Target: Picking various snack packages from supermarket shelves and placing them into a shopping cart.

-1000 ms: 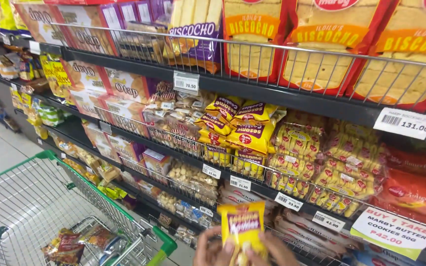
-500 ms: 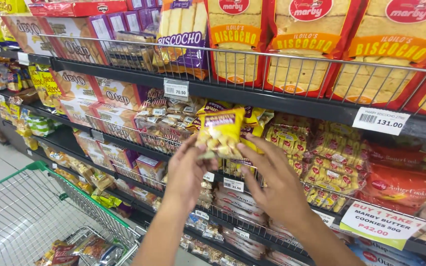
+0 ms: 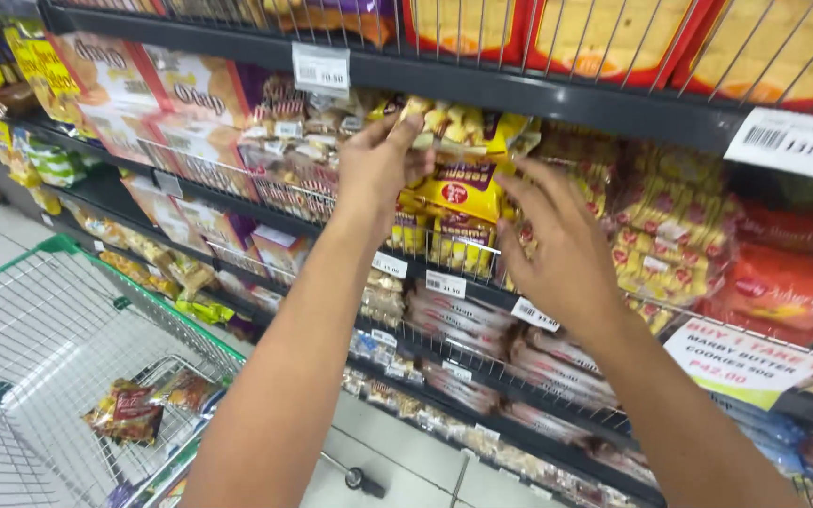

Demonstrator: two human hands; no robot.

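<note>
My left hand [image 3: 380,162] is raised to the middle shelf and pinches the top edge of a yellow snack packet [image 3: 463,132] that lies on a stack of like yellow packets [image 3: 454,202]. My right hand [image 3: 557,249] hovers just right of that stack, fingers spread, touching or nearly touching the packets there; I cannot tell that it holds anything. Both forearms reach up from the bottom of the view.
Wire-fronted shelves [image 3: 482,89] carry boxes and bags of biscuits with price tags. A sale sign [image 3: 741,362] hangs at the right. A green-rimmed shopping cart [image 3: 58,310] stands at lower left with a few snack packets [image 3: 129,414] inside.
The yellow packet went from low in front of me up onto the shelf stack. Both hands rose with it, and the view moved closer to the shelf.
</note>
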